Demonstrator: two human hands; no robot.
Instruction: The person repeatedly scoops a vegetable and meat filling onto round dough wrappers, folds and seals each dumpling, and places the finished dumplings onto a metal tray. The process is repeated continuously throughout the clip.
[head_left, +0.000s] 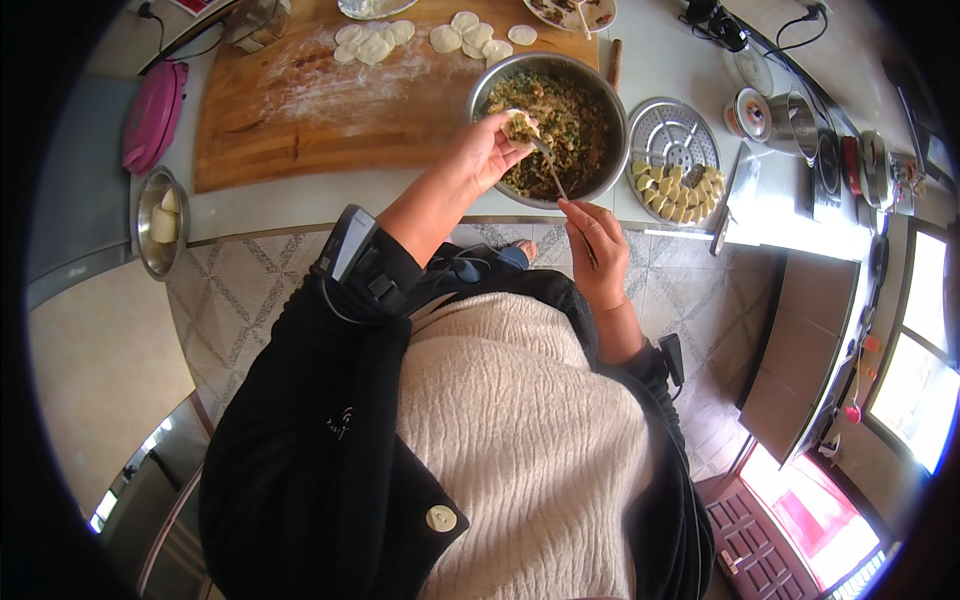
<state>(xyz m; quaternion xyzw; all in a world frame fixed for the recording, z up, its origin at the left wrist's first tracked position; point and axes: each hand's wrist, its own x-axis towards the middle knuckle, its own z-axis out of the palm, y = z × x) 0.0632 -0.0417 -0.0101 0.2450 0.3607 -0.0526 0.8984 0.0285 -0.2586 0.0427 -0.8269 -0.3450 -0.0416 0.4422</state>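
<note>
My left hand holds a round dough wrapper with chopped filling on it, over the rim of a steel bowl. In my right hand is the handle of a metal spoon, whose tip touches the filling on the wrapper. Under both lies the large steel bowl of chopped green and brown filling. To its right, a perforated steel steamer tray carries several folded dumplings on its near half. Flat dough wrappers lie in two loose groups beyond the bowl.
A floured wooden board spans the counter's left part. A rolling pin lies beside the bowl. At right, a cleaver projects past the counter edge. A small steel bowl with dough pieces and a pink appliance stand at left.
</note>
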